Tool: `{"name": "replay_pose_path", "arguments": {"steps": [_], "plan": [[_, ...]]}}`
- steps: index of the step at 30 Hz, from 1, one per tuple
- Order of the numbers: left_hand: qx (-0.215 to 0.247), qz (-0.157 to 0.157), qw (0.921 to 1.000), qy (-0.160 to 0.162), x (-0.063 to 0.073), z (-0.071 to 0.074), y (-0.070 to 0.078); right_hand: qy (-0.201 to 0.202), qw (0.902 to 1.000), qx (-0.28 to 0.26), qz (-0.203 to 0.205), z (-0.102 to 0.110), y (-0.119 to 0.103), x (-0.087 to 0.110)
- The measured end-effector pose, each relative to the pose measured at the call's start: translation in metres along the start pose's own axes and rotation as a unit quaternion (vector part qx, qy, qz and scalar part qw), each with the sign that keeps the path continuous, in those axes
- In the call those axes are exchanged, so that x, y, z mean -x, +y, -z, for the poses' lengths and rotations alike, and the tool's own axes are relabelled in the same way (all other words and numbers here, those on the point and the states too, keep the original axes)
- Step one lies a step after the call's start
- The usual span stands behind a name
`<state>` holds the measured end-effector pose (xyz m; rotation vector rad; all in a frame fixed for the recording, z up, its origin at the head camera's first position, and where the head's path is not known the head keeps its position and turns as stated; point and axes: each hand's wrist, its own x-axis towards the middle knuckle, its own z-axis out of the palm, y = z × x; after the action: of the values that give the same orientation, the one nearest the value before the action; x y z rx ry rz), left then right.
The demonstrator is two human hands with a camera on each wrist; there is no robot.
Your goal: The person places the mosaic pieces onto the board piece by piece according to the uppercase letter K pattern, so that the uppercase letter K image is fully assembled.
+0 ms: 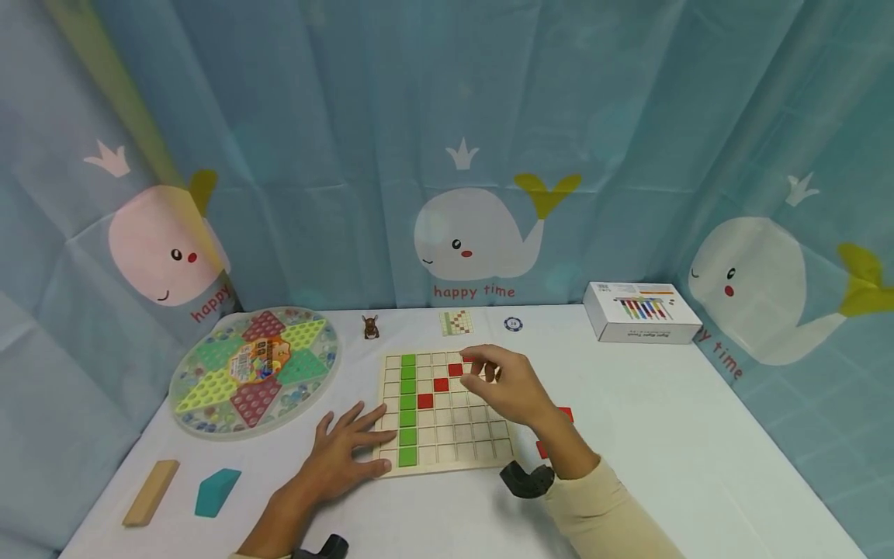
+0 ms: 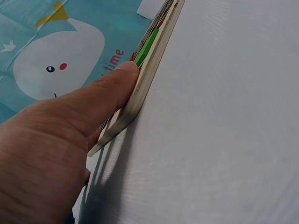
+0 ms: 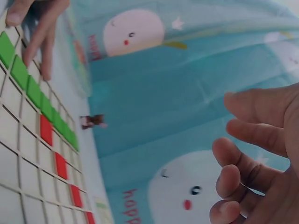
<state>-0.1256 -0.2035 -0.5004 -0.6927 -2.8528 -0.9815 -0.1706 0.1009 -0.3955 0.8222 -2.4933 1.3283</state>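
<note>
A wooden grid board (image 1: 464,450) lies on the white table, with a column of green tiles (image 1: 408,419) on its left side. Red tiles (image 1: 441,385) climb diagonally from that column toward the far right corner. My left hand (image 1: 342,454) rests at the board's left edge, fingers spread; in the left wrist view its thumb (image 2: 107,88) presses on the rim by a green tile. Over the far right part of the board is my right hand (image 1: 508,386), partly hiding the last red tile. Its fingers are loosely bent, and the right wrist view shows nothing between fingers and thumb.
Loose red tiles (image 1: 566,414) lie right of the board, partly behind my right forearm. Behind it are a small animal figurine (image 1: 370,328), a pattern card (image 1: 457,323) and a round chip (image 1: 513,324). A white box (image 1: 646,332), star game board (image 1: 216,353), wooden block (image 1: 150,493) and teal block (image 1: 217,492) stand around.
</note>
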Motion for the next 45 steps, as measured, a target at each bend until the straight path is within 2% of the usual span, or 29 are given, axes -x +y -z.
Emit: {"name": "replay_pose_path", "arguments": {"steps": [4,7,11,19,24,28,33,35,38,45], "plan": [[0.004,-0.002,1.0000,0.007,0.000,-0.001,-0.001,0.008,0.9995,0.013,0.027,0.024,-0.007,0.011],[0.007,-0.007,0.9999,0.012,0.000,-0.002,0.000,0.008,0.9990,0.029,0.032,0.039,-0.006,0.019],[0.004,-0.013,0.9997,0.019,0.000,-0.003,0.000,0.012,0.9981,0.054,0.026,0.057,0.006,0.029],[-0.006,0.006,0.9999,0.006,0.001,-0.002,-0.002,0.010,0.9963,0.086,0.003,0.081,0.039,0.047],[-0.001,0.009,1.0000,0.002,0.001,-0.002,-0.002,-0.015,0.9949,0.096,-0.026,0.089,0.072,0.063],[-0.002,0.004,1.0000,0.001,0.000,-0.002,-0.002,-0.048,0.9912,0.097,-0.076,0.092,0.090,0.073],[-0.002,0.001,1.0000,-0.001,-0.001,-0.001,0.000,-0.097,0.9749,0.105,-0.171,0.093,0.112,0.084],[-0.002,0.001,1.0000,-0.003,-0.001,-0.001,0.001,-0.105,0.9684,0.112,-0.196,0.093,0.118,0.087],[-0.006,0.001,1.0000,-0.004,-0.002,-0.001,0.001,-0.104,0.9652,0.126,-0.204,0.092,0.124,0.089],[-0.011,0.001,0.9999,0.002,-0.001,0.000,0.000,-0.081,0.9720,0.133,-0.176,0.087,0.132,0.093]]}}
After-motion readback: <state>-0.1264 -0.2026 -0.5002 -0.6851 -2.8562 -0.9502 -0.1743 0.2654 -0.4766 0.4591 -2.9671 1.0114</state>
